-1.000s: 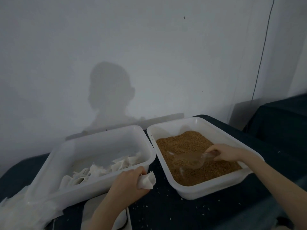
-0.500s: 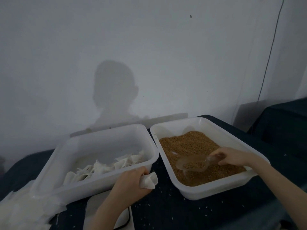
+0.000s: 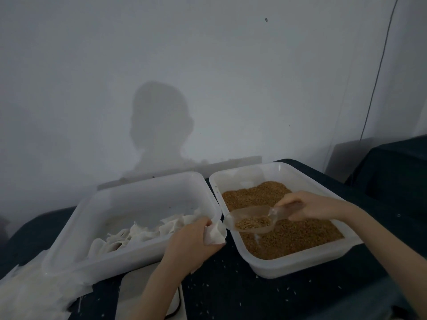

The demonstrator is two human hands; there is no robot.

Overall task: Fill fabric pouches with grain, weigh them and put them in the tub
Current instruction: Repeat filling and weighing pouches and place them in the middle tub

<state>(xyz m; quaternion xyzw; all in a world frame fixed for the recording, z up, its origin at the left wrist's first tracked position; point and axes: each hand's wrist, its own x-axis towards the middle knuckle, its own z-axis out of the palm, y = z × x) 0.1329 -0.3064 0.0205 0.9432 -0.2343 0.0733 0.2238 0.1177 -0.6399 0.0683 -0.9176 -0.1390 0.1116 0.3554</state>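
My left hand (image 3: 193, 241) grips a white fabric pouch (image 3: 216, 232) between the two tubs, its mouth turned to the right. My right hand (image 3: 307, 205) holds the handle of a clear plastic scoop (image 3: 251, 219) with brown grain in its bowl; the scoop's lip is just right of the pouch, above the left rim of the grain tub. The right white tub (image 3: 300, 265) is filled with brown grain (image 3: 288, 236). The left white tub (image 3: 76, 252) holds several white pouches (image 3: 138, 235).
A white scale (image 3: 136, 294) lies under my left forearm at the table's front. A heap of white fabric (image 3: 30, 294) sits at the bottom left. Loose grains dot the dark tablecloth (image 3: 231, 289). A wall stands close behind the tubs.
My right hand has lifted the scoop out of the grain and carried it left, up to the pouch. My left hand has kept hold of the pouch.
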